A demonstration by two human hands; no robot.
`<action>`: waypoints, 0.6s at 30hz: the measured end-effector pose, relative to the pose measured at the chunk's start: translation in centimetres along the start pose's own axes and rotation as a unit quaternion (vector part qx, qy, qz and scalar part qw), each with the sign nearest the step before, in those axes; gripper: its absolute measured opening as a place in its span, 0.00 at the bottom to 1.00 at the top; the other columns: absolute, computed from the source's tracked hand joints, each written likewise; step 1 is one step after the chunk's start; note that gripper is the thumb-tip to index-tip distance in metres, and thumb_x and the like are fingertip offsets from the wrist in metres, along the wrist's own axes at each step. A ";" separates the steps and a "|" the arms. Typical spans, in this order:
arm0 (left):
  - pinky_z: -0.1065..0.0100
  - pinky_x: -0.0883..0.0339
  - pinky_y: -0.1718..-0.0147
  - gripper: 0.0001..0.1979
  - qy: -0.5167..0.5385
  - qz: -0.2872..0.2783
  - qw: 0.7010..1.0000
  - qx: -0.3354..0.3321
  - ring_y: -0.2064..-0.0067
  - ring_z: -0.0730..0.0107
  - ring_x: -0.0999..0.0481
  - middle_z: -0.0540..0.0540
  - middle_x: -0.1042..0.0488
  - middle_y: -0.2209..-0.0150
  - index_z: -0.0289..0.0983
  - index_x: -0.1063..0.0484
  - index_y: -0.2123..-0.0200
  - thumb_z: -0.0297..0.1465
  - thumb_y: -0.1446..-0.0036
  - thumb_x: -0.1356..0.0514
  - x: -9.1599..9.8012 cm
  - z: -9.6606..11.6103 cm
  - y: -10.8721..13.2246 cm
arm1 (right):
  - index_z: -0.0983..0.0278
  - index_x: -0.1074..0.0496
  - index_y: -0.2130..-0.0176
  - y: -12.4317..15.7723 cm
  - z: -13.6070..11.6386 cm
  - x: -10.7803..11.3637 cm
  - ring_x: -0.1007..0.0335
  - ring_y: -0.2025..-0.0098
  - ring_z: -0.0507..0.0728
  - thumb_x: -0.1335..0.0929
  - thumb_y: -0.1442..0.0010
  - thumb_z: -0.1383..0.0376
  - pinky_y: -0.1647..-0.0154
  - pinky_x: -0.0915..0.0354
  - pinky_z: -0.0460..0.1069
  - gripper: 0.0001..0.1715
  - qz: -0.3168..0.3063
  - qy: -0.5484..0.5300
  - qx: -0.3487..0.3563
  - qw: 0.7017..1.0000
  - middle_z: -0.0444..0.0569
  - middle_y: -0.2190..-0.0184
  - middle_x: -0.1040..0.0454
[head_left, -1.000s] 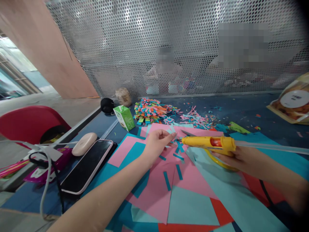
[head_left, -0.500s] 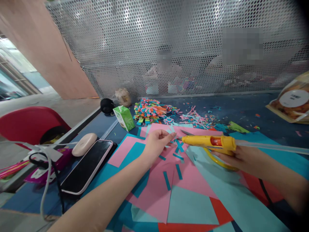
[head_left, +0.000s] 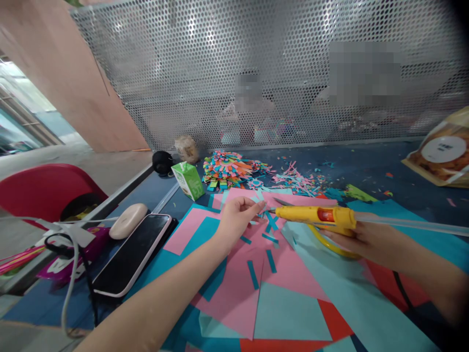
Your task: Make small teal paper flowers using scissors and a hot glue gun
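Observation:
My right hand (head_left: 361, 238) grips a yellow glue gun (head_left: 313, 216) whose nozzle points left, with a clear glue stick trailing out to the right. The nozzle tip meets a small strip of paper pinched in the fingers of my left hand (head_left: 238, 218). Both hands hover over pink paper sheets (head_left: 234, 283) strewn with short teal paper strips (head_left: 252, 274). Yellow-handled scissors (head_left: 326, 242) lie under the gun, mostly hidden.
A phone (head_left: 134, 252), a pale case (head_left: 128, 220) and a cable (head_left: 71, 283) lie at the left. A green carton (head_left: 188, 180), a pile of coloured paper pieces (head_left: 225, 169) and scraps sit further back. A snack bag (head_left: 443, 156) is at the right. People sit behind the perforated metal screen (head_left: 256, 73).

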State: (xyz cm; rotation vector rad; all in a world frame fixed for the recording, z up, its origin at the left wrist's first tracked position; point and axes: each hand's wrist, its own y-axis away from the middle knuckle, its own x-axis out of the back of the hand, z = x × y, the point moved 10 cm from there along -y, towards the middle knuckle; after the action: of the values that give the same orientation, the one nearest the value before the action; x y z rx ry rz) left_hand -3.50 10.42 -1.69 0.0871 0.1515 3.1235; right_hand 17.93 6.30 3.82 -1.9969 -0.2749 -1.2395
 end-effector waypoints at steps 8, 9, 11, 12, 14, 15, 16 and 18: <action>0.78 0.47 0.86 0.19 -0.007 0.001 1.000 -0.002 0.77 0.72 0.25 0.54 0.31 0.82 0.36 0.36 0.77 0.45 0.59 0.35 0.1 -0.2 -0.2 | 0.51 0.26 0.71 0.1 -2.5 0.1 0.40 0.85 0.52 0.47 0.38 0.54 0.86 0.43 0.47 0.25 0.008 0.033 0.134 0.990 0.43 0.85 0.33; 0.78 0.47 0.86 0.19 -0.005 0.002 1.000 -0.001 0.77 0.72 0.25 0.54 0.31 0.82 0.36 0.36 0.78 0.45 0.59 0.35 0.1 -0.2 -0.2 | 0.53 0.27 0.71 -0.1 -2.6 0.1 0.38 0.85 0.52 0.46 0.38 0.53 0.86 0.41 0.47 0.24 0.015 0.033 0.129 0.991 0.43 0.84 0.32; 0.78 0.48 0.86 0.19 0.000 0.003 1.000 0.002 0.77 0.72 0.25 0.54 0.32 0.82 0.36 0.36 0.78 0.45 0.60 0.35 0.1 -0.2 -0.2 | 0.55 0.29 0.72 -0.4 -2.8 0.1 0.36 0.83 0.53 0.44 0.39 0.53 0.85 0.38 0.47 0.21 0.024 0.033 0.112 0.993 0.43 0.83 0.31; 0.78 0.48 0.86 0.19 0.003 0.004 1.000 0.002 0.77 0.72 0.25 0.54 0.32 0.82 0.36 0.36 0.78 0.45 0.60 0.35 0.1 -0.2 -0.2 | 0.56 0.29 0.73 -0.6 -3.0 0.1 0.35 0.83 0.53 0.43 0.39 0.53 0.85 0.38 0.47 0.21 0.025 0.030 0.107 0.993 0.43 0.83 0.31; 0.78 0.49 0.87 0.19 0.005 0.003 1.000 0.002 0.77 0.72 0.24 0.54 0.32 0.82 0.36 0.36 0.78 0.44 0.60 0.35 0.1 -0.2 -0.1 | 0.56 0.31 0.75 -0.8 -3.5 0.1 0.36 0.85 0.52 0.44 0.38 0.52 0.86 0.38 0.48 0.23 0.026 0.023 0.105 0.994 0.43 0.84 0.32; 0.78 0.48 0.87 0.19 0.004 0.003 1.000 0.001 0.77 0.72 0.24 0.54 0.31 0.82 0.36 0.36 0.78 0.44 0.60 0.35 0.1 -0.2 -0.1 | 0.56 0.31 0.76 -0.9 -3.7 0.2 0.36 0.85 0.53 0.44 0.38 0.52 0.86 0.37 0.48 0.24 0.029 0.021 0.102 0.994 0.43 0.84 0.32; 0.78 0.48 0.86 0.19 0.002 0.004 1.000 0.001 0.77 0.72 0.24 0.54 0.31 0.82 0.36 0.36 0.78 0.44 0.60 0.35 0.1 -0.1 -0.1 | 0.56 0.30 0.76 -0.9 -3.6 0.3 0.36 0.85 0.53 0.45 0.38 0.51 0.86 0.37 0.49 0.24 0.037 0.023 0.095 0.995 0.44 0.83 0.31; 0.78 0.47 0.86 0.19 -0.003 0.007 1.000 -0.002 0.77 0.71 0.24 0.54 0.32 0.82 0.36 0.36 0.78 0.44 0.59 0.35 0.1 -0.1 -0.1 | 0.57 0.30 0.74 -0.7 -3.2 0.5 0.33 0.83 0.55 0.46 0.38 0.51 0.85 0.35 0.50 0.25 0.048 0.029 0.080 0.995 0.45 0.80 0.28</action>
State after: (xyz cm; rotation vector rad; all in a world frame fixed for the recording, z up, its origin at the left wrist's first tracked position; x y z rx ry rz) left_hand -3.65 10.54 -1.79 0.0974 0.1453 3.1376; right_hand 15.65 4.48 5.31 -1.8129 -0.2388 -1.1758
